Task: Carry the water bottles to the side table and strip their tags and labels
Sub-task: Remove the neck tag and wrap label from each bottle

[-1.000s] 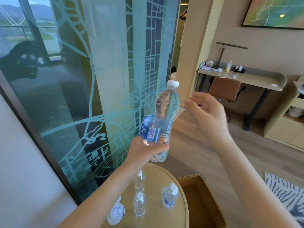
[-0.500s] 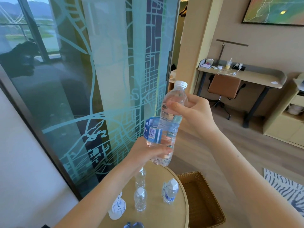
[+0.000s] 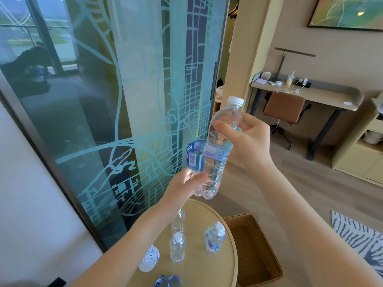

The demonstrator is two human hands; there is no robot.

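I hold a clear water bottle [image 3: 219,146] with a white cap in the air above the round side table [image 3: 199,264]. My right hand [image 3: 246,139] grips its upper body below the neck. My left hand [image 3: 186,183] holds the bottle's lower part where the blue label [image 3: 194,156] has peeled loose and stands off to the left. On the table stand two bare bottles [image 3: 177,247], one behind the other, and a bottle with a blue label [image 3: 215,238]. A white paper tag [image 3: 150,259] lies at the table's left.
A woven basket [image 3: 255,251] stands on the floor right of the table. A glass panel with a map pattern [image 3: 128,100] rises on the left. A desk [image 3: 306,94] and brown chair [image 3: 285,108] are at the far right. Crumpled blue label material [image 3: 167,281] lies at the table's near edge.
My right hand came from open air onto the bottle's upper body and grips it. The bottle has tilted and shifted right, and the label stands further off it.
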